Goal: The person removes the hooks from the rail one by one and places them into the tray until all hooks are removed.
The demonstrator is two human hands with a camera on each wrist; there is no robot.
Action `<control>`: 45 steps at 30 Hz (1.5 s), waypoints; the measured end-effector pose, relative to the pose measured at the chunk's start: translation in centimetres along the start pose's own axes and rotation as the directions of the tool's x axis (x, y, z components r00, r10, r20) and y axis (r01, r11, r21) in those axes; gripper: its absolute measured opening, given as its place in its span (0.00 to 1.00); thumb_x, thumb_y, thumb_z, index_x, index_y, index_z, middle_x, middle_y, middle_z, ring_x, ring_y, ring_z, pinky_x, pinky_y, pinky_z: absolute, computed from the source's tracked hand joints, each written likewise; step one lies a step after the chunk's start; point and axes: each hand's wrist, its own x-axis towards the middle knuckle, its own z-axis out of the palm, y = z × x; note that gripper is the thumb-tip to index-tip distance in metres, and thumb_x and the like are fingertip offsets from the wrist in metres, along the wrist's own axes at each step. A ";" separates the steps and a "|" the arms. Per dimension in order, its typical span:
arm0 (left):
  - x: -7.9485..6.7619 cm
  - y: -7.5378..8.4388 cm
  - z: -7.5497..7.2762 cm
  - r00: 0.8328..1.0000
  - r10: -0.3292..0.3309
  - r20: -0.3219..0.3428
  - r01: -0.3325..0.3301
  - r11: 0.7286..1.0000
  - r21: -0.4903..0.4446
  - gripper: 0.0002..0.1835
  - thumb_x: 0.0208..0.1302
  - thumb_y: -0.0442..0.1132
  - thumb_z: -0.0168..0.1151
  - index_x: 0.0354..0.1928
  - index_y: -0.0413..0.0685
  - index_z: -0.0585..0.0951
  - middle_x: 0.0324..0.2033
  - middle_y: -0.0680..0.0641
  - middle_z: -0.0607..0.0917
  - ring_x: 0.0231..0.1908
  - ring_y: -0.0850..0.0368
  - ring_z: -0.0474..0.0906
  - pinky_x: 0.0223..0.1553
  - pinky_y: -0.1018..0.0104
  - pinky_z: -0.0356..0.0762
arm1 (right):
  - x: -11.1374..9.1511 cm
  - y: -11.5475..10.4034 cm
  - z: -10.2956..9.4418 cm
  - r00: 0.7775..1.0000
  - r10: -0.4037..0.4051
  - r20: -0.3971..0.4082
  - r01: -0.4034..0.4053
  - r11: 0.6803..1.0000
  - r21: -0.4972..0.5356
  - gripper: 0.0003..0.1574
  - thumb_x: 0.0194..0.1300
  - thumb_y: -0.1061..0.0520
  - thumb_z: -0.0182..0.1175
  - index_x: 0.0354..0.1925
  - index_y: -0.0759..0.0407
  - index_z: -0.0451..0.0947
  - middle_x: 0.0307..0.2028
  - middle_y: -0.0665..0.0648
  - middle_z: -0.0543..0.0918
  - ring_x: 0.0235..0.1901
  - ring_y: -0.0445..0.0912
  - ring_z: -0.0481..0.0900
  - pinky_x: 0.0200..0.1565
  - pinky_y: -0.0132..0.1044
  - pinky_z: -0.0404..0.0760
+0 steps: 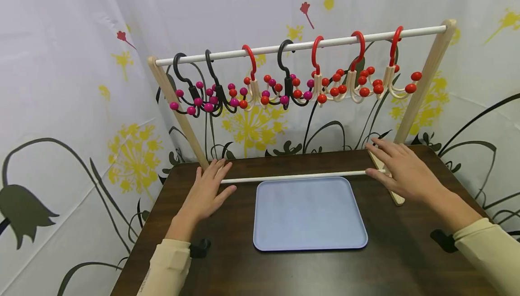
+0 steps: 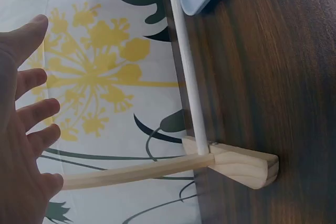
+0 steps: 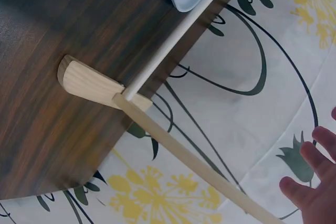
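My left hand is held over the table by the left foot of a wooden rack, its fingers spread and nothing in them. On the other side, my right hand hovers near the rack's right foot, fingers apart and likewise holding nothing. From the rack's white top rail hang several small multi-arm hangers. Some have a black hook and black arms tipped with magenta balls; others pair a red hook with cream arms and red balls. A pale blue tray lies flat between my hands with nothing on it.
A thin white lower bar joins the rack's feet just behind the tray. The wooden uprights lean at both ends. Behind the dark wood table hangs a white curtain printed with flowers.
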 end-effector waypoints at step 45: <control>4.7 -3.4 2.7 0.530 -0.758 -0.379 0.362 0.607 -0.708 0.28 0.58 0.32 0.64 0.60 0.37 0.68 0.48 0.35 0.70 0.48 0.41 0.69 0.50 0.54 0.65 | 11.8 1.6 -11.8 0.870 0.470 -0.146 -0.400 0.848 0.348 0.38 0.70 0.43 0.53 0.69 0.62 0.66 0.58 0.68 0.77 0.54 0.62 0.76 0.30 0.25 0.67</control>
